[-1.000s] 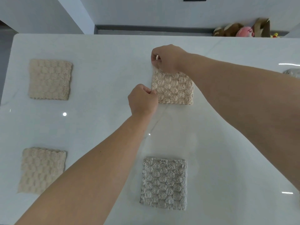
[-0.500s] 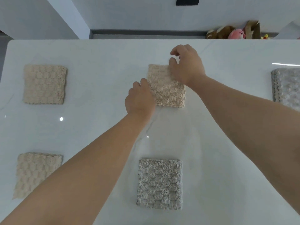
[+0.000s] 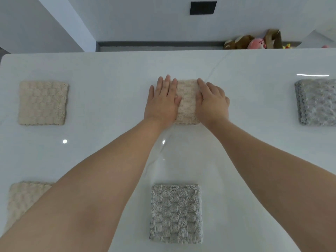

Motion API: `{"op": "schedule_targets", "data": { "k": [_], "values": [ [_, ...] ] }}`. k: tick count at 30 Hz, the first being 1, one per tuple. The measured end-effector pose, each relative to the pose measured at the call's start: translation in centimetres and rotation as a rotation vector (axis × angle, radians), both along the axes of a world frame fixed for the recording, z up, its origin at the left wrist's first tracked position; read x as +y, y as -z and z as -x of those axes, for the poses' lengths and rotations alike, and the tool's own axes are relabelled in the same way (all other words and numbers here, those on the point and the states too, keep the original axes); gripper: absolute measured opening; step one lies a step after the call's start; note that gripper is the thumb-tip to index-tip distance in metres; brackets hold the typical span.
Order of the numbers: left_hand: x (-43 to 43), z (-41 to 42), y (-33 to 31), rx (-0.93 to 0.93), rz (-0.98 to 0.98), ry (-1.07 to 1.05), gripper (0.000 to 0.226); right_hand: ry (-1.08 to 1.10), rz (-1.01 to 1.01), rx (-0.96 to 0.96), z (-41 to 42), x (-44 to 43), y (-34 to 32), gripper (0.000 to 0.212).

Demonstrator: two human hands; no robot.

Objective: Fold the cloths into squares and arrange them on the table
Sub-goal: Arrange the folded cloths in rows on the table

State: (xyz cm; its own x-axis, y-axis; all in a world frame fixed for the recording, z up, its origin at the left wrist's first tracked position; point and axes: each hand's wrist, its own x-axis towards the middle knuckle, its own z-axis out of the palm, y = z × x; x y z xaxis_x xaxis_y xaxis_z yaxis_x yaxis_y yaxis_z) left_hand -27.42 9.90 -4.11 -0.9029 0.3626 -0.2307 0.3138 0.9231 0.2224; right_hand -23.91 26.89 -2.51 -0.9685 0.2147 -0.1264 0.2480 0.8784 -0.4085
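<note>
On glossy white table (image 3: 109,73), flat left hand (image 3: 162,100), right hand (image 3: 211,102), fingers extended, pressing nubbly beige square cloth (image 3: 187,102)

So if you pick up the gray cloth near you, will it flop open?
Probably. The gray cloth looks soft and fluffy, so it would likely sag and unfold. It is probably light too. On the shiny table it might slide easily when pushed.

Bare table (image 3: 112,99) between folded cloths (image 3: 43,102)
</note>
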Motion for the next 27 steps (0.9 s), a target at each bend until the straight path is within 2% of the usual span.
{"op": "schedule_targets", "data": {
  "k": [2,5,7,12,15,18,21,24,27],
  "values": [
    [-0.2,-0.3,0.4,0.050,0.063,-0.004,0.062,-0.037,-0.069,-0.035,-0.1,-0.6,0.0,0.051],
    [-0.2,-0.3,0.3,0.056,0.092,-0.022,0.063,-0.253,-0.236,-0.011,-1.0,-0.9,0.4,0.060],
    [-0.5,-0.4,0.2,0.050,0.083,-0.026,0.064,-0.325,-0.256,-0.058,-1.5,-0.7,1.1,0.066],
    [-0.8,-0.3,0.4,0.000,0.015,-0.101,0.070,-0.320,-0.250,-0.151,-0.6,-0.4,1.1,0.057],
    [-0.8,-0.3,0.2,-0.001,0.061,-0.097,0.070,-0.356,-0.277,-0.153,-0.8,-0.2,0.5,0.059],
    [-0.7,-0.1,-0.2,-0.026,0.111,-0.076,0.071,-0.401,-0.230,-0.251,-1.2,0.0,0.5,0.063],
    [-0.7,0.8,-1.3,-0.107,0.149,-0.044,0.071,-0.439,-0.294,-0.319,-0.2,0.2,-0.5,0.064],
    [-1.3,0.4,-3.7,-0.073,0.108,-0.037,0.072,-0.408,-0.280,-0.283,-0.5,0.1,-2.8,0.062],
    [-2.4,-1.6,-5.8,-0.029,0.007,-0.074,0.068,-0.299,-0.146,-0.219,-1.9,-0.6,-5.1,0.059]
  ]
}}
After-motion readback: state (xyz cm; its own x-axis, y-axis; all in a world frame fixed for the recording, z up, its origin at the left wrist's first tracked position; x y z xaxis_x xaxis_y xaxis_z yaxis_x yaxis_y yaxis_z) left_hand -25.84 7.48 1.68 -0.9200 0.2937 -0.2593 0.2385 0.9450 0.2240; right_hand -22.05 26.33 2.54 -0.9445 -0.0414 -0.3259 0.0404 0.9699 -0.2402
